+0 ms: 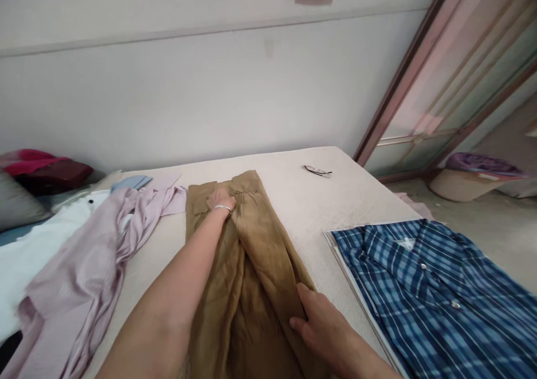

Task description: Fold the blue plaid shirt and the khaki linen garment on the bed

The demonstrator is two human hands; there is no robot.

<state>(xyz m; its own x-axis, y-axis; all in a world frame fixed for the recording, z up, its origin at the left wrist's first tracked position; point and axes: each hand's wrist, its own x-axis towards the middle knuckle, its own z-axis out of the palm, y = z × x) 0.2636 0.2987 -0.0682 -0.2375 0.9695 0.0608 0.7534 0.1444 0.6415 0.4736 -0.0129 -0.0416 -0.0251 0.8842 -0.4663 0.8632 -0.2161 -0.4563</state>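
Note:
An olive-brown garment [264,228] with gathered fabric near its far end lies lengthwise in front of me. My left hand [220,199], a silver bangle at its wrist, is on the garment's far part, its fingers curled into the gathers. Closer to me, my right hand [321,317] rests at the garment's right edge, thumb and forefinger apart on the fabric. Its other fingers are mostly hidden.
To the right lies a folded blue plaid shirt [419,278]. Rumpled lilac cloth [79,278] and white clothing [37,267] are at left. Eyeglasses [318,171] sit toward the back of the pale padded surface [302,200], against a white wall [201,99]. A lined bin [465,183] stands on the floor.

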